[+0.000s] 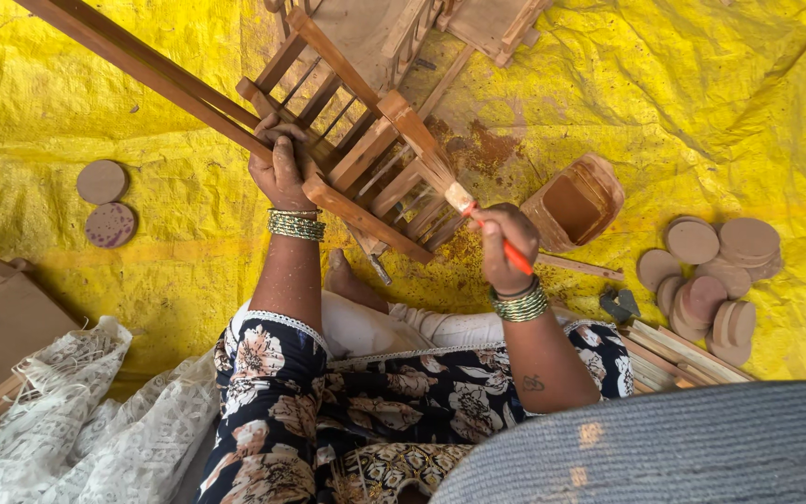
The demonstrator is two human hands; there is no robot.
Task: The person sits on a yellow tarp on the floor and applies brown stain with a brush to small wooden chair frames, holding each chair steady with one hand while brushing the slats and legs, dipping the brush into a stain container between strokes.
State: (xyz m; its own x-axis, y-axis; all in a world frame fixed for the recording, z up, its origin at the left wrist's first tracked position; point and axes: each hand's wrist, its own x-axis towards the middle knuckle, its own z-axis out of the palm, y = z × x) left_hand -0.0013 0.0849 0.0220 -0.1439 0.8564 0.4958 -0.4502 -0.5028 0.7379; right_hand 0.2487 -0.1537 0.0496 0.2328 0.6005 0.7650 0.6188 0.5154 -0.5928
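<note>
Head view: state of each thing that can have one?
Slatted brown wooden frame: tilted, held off the yellow tarp.
Left hand: fingers clamped on a frame rail.
Right hand: shut on the orange-handled paintbrush, bristles against the frame.
Brown-stained open container: lying tipped on its side.
Round brown wooden discs: loosely piled.

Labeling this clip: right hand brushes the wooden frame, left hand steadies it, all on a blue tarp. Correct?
One error: the tarp is yellow, not blue, as the head view shows. The rest stands: the right hand holds the brush with its bristles against the wooden frame, and the left hand steadies the frame by a rail.
</note>
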